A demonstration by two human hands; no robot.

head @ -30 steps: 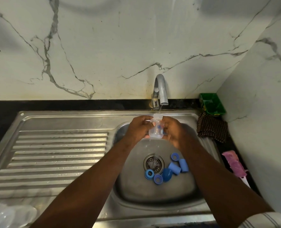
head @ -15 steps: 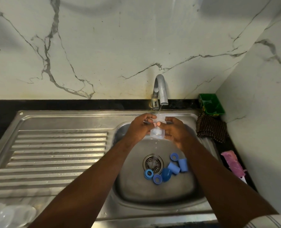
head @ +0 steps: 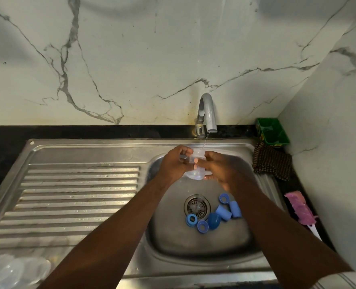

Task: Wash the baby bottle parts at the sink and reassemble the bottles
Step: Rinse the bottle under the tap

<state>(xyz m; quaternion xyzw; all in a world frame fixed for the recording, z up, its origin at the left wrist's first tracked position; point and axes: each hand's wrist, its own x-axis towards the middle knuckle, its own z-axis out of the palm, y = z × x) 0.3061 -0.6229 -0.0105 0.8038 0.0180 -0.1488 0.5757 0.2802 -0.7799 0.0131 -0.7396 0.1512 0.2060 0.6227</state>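
1. Clear plastic parts (head: 12,272) lie on the drainboard (head: 79,195), at its near left corner.
2. Blue caps and rings (head: 214,219) lie in the sink (head: 193,261) basin, just beside the drain (head: 197,206).
3. The left hand (head: 172,165) and right hand (head: 220,168) both grasp the clear bottle (head: 196,174) above the basin, with fingers curled round it from either side.
4. A thin water stream (head: 205,140) falls from the tap (head: 207,113) onto the bottle's top.
5. A green tray (head: 272,133) and a brown cloth (head: 272,161) sit at the far right.
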